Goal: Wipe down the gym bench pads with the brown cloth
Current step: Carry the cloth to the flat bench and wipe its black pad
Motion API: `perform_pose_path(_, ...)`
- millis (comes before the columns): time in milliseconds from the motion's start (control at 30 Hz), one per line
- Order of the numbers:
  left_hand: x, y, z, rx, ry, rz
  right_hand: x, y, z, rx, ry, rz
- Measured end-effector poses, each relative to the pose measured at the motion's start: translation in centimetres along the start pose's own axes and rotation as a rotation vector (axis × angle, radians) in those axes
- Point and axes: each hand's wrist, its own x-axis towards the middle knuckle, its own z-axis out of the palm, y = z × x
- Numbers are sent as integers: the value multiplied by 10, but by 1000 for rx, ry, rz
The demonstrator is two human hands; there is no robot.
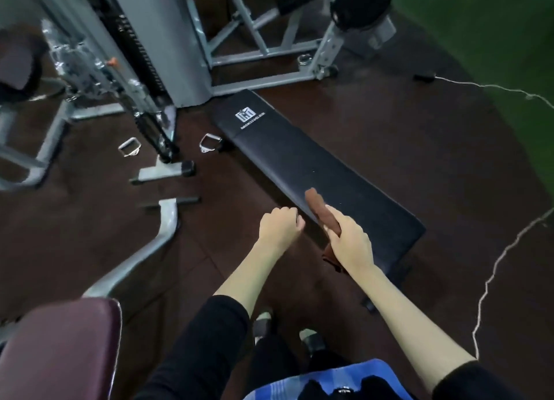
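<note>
The right hand (350,243) grips a rolled brown cloth (316,203), whose tip lies over the near left edge of the black bench pad (299,157). The left hand (278,226), fingers curled and holding nothing, hovers just left of the cloth. Two metal handles (209,142) lie on the floor beside the bench's far end, below a grey weight machine (156,40).

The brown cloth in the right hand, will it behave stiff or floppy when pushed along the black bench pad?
Probably floppy: the brown cloth hangs limp at its lower end below the right hand. Likely light, as one hand holds it folded. The black bench pad looks smooth, so it should slide easily.
</note>
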Motion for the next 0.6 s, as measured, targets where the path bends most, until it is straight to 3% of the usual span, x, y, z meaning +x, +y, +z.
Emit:
perform_pose_path(433, 69, 11, 8, 55, -87, 500, -2, 3, 18, 131, 327, 363)
perform_pose_path(600, 85, 41, 28, 70, -141, 608, 2, 30, 13, 138, 363, 503)
